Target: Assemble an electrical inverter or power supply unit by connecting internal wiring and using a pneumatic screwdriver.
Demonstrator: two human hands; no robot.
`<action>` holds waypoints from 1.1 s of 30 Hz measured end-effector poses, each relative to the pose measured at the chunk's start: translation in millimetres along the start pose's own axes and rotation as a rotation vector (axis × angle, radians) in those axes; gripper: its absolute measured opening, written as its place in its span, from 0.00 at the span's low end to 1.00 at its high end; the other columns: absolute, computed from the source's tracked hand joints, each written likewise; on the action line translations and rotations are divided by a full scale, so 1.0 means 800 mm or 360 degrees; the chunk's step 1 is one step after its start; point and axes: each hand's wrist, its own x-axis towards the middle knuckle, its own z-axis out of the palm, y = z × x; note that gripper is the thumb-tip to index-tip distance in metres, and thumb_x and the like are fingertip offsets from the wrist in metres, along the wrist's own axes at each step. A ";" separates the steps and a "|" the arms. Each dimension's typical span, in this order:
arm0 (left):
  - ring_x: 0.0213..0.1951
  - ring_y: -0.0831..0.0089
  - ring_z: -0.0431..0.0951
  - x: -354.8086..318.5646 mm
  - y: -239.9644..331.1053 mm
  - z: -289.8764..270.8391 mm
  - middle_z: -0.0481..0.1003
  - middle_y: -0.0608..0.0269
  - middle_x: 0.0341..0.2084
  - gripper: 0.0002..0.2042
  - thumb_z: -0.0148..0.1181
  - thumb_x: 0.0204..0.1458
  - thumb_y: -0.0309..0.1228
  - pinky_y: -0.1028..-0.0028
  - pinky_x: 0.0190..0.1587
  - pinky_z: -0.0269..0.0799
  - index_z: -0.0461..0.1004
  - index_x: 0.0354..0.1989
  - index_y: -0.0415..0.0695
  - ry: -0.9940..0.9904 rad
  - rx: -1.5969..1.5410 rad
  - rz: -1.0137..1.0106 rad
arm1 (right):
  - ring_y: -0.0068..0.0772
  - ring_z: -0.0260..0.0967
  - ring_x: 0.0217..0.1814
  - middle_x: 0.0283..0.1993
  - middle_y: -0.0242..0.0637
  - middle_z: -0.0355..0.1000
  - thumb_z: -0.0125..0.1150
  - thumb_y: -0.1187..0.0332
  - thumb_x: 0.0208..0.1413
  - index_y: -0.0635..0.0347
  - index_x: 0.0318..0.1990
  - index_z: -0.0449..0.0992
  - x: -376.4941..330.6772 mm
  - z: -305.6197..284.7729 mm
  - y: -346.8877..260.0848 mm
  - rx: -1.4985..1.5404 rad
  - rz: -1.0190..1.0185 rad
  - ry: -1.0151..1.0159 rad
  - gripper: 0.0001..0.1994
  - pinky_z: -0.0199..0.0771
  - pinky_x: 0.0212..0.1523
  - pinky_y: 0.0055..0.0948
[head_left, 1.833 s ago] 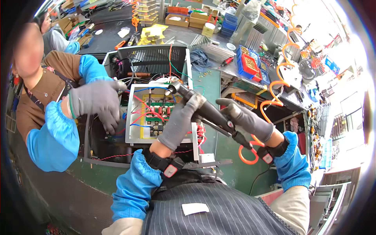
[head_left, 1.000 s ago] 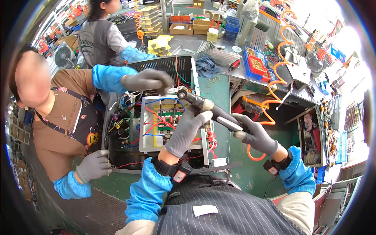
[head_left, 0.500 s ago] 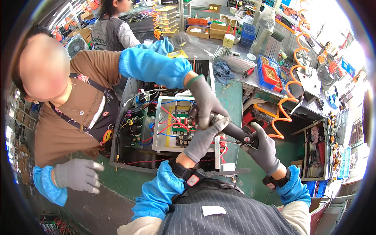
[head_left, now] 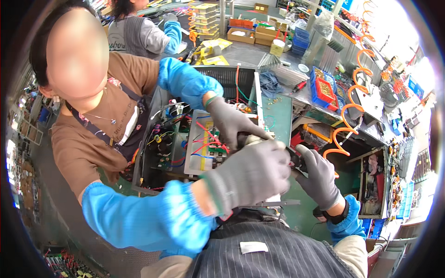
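My left hand [head_left: 252, 175], in a grey glove with a blue sleeve cover, is closed over the front of a black power screwdriver [head_left: 293, 158], most of which is hidden. My right hand [head_left: 318, 178] grips its handle just to the right. The tool's tip is over a circuit board [head_left: 204, 148] with red, blue and yellow wires, inside an open metal chassis [head_left: 257, 92]. A co-worker's grey-gloved hand [head_left: 232, 123] rests on the board and touches the tool's front end beside my left hand.
The co-worker in a brown shirt [head_left: 92, 139] leans in close at my left. An orange coiled hose [head_left: 353, 118] hangs at the right. Behind the chassis are a red parts bin [head_left: 324, 90], cardboard boxes [head_left: 265, 32] and another person [head_left: 139, 30].
The co-worker has leaned in and brought one hand from the chassis edge down onto the board and the tool's tip. My view has dropped closer. Both my hands stay on the screwdriver.
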 end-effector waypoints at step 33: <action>0.36 0.68 0.79 0.011 0.077 -0.081 0.77 0.59 0.38 0.18 0.50 0.73 0.43 0.71 0.36 0.79 0.75 0.51 0.38 0.1012 0.0150 -0.0077 | 0.51 0.78 0.44 0.43 0.45 0.76 0.67 0.55 0.57 0.62 0.55 0.70 0.024 -0.017 -0.006 0.0200 -0.0331 -0.0365 0.25 0.77 0.38 0.46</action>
